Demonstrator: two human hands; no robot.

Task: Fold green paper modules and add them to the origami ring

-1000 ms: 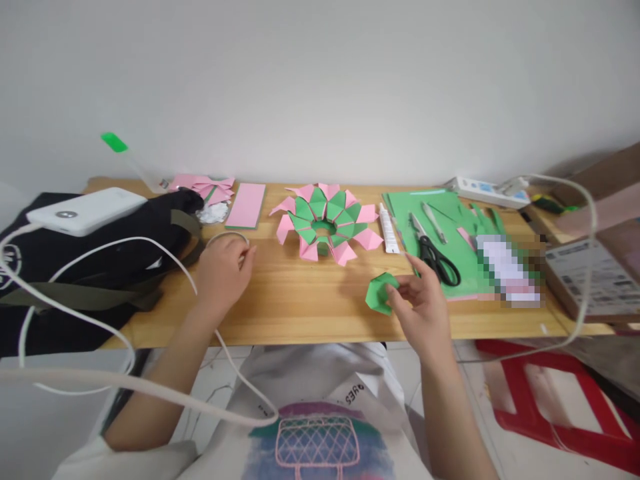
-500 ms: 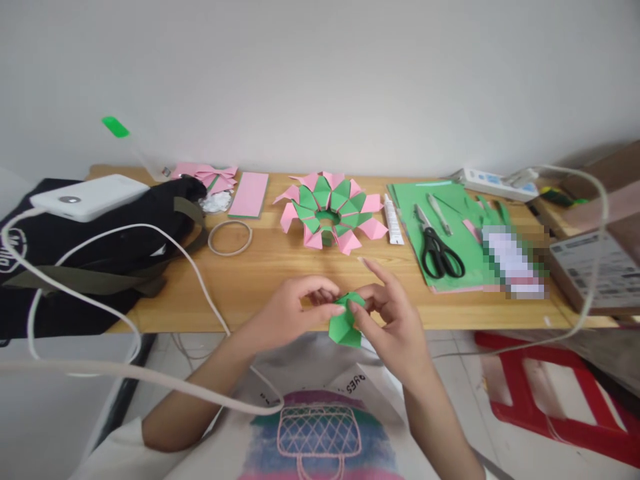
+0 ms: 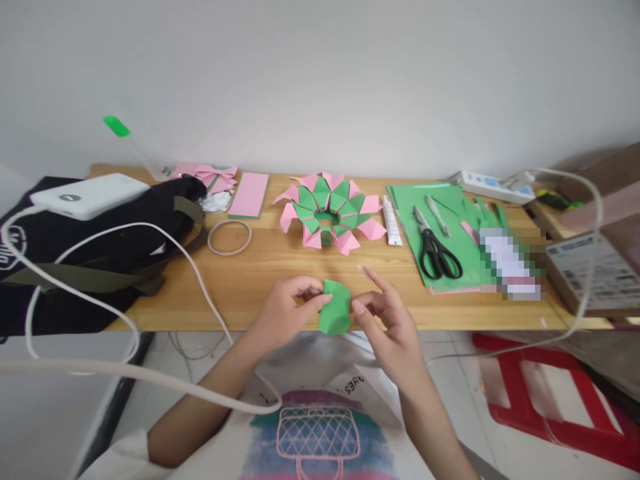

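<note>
A small piece of green folded paper (image 3: 336, 310) is held up at the table's front edge, with a crease down its face. My left hand (image 3: 287, 310) pinches it by the left side, thumb in front and fingers behind. At its right edge, my right hand (image 3: 387, 320) has thumb and curled fingers pinched together, with the index finger raised. Beyond my hands stands a ring-shaped paper flower (image 3: 340, 230), green inside with pink points outward. A white glue tube (image 3: 392, 223) lies just right of the flower.
Black-handled scissors (image 3: 437, 257) and a craft knife (image 3: 439, 217) lie on green paper sheets (image 3: 407, 200). A tape ring (image 3: 230, 238) and a pink paper stack (image 3: 249, 195) are on the left. A white cable (image 3: 185, 387) crosses my left forearm. A black bag (image 3: 100, 240) carries a white power bank (image 3: 93, 195).
The green paper has turned to show a flatter face and shifted slightly left. My right thumb has slid from its front to its right edge.
</note>
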